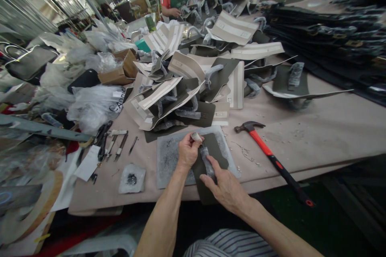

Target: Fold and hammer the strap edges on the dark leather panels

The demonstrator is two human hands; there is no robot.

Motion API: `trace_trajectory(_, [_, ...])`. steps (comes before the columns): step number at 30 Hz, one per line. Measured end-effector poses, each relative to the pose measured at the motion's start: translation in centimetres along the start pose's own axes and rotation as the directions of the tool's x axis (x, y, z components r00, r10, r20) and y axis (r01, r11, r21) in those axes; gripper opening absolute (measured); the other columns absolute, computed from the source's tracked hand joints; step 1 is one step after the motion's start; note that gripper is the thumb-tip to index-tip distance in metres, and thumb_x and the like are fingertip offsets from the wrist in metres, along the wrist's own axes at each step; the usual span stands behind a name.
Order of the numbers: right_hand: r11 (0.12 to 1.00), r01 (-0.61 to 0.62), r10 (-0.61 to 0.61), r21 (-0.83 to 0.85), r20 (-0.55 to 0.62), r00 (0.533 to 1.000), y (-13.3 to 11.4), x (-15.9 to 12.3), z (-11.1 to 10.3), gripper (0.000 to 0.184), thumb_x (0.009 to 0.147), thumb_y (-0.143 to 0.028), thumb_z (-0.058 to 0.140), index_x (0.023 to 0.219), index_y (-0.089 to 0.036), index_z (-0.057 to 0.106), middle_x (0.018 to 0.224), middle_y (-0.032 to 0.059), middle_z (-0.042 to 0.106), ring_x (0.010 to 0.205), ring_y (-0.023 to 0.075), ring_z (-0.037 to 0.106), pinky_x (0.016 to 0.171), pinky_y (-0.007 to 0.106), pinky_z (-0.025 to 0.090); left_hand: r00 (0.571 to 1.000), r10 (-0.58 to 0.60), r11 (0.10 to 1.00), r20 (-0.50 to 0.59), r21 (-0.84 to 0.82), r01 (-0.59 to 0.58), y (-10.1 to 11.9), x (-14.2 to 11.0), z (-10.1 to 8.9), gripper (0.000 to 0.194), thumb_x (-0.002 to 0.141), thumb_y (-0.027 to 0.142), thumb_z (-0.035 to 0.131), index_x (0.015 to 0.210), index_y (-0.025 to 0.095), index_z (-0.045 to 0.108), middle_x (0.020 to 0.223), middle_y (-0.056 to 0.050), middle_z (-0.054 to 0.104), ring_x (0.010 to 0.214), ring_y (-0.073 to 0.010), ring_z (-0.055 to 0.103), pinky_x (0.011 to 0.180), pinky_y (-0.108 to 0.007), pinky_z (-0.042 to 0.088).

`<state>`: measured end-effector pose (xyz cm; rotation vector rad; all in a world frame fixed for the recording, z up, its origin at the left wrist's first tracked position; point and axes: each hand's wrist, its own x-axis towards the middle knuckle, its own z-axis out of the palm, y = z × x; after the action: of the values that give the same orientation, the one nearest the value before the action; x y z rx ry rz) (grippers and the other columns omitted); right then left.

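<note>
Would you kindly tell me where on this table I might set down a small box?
The widest tan tabletop lies right of the hammer, below the black stacked panels. A narrower strip runs between the small tools and the grey mat. It is crowded at the panel heap behind the mat and the plastic bags.

dk olive lthr panel [212, 146] | flat, over grey mat [170, 160] edge | white item [196, 137] in L hand [188, 151]

A leather-goods workshop (cut panels [183, 68] heaped high).
</note>
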<state>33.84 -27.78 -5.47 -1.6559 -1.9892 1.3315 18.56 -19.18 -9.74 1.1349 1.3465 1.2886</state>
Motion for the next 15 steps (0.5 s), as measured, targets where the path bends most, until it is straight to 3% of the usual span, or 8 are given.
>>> trace_trajectory(6, [0.995, 0.100, -0.100, 0.020, 0.015, 0.995, 0.5, -0.5, -1.7, 0.068, 0.093, -0.041, 0.052, 0.153, -0.012, 0.036, 0.127, 0.0189, 0.066, 0.108, 0.0289, 0.066, 0.093, 0.044, 0.050, 0.996, 0.004, 0.995, -0.087, 0.104, 0.005, -0.3, -0.3, 0.7, 0.016, 0.078, 0.023, 0.071, 0.092, 0.017, 0.067, 0.085, -0.005, 0.076, 0.077, -0.0186, 0.071, 0.076, -0.028, 0.056])
trace_trajectory(9, [0.988, 0.147, -0.151, -0.040, -0.145, 0.978, 2.7, -0.6, -3.9, 0.055, 0.094, -0.041, 0.052, 0.142, -0.016, 0.049, 0.119, 0.0143, 0.066, 0.103, 0.0254, 0.065, 0.090, 0.040, 0.052, 0.996, 0.044, 0.983, -0.078, 0.182, -0.029, -0.7, -0.5, 0.7, 0.016, 0.079, 0.022, 0.069, 0.094, 0.017, 0.067, 0.087, -0.006, 0.076, 0.079, -0.0190, 0.071, 0.076, -0.027, 0.055])
trace_trajectory(12, [0.954, 0.006, -0.136, -0.301, -0.413, 0.900, 6.6, -0.5, -6.4, 0.047, 0.095, -0.042, 0.051, 0.129, -0.011, 0.057, 0.118, 0.0184, 0.063, 0.105, 0.0295, 0.062, 0.092, 0.043, 0.050, 0.995, 0.083, 0.968, -0.052, 0.243, -0.068, -1.0, -0.6, 0.5, 0.014, 0.082, 0.022, 0.068, 0.095, 0.018, 0.068, 0.089, -0.005, 0.076, 0.083, -0.0189, 0.071, 0.079, -0.027, 0.055])
trace_trajectory(15, [0.789, -0.248, -0.059, -0.562, -0.472, 0.880, 10.7, -0.6, -8.4, 0.044, 0.094, -0.039, 0.051, 0.124, -0.008, 0.058, 0.110, 0.0212, 0.061, 0.097, 0.0328, 0.061, 0.082, 0.043, 0.049, 0.993, 0.112, 0.956, -0.023, 0.275, -0.101, -0.9, -0.5, 0.3, 0.013, 0.082, 0.020, 0.066, 0.094, 0.018, 0.069, 0.088, -0.005, 0.076, 0.082, -0.0187, 0.071, 0.079, -0.027, 0.055])
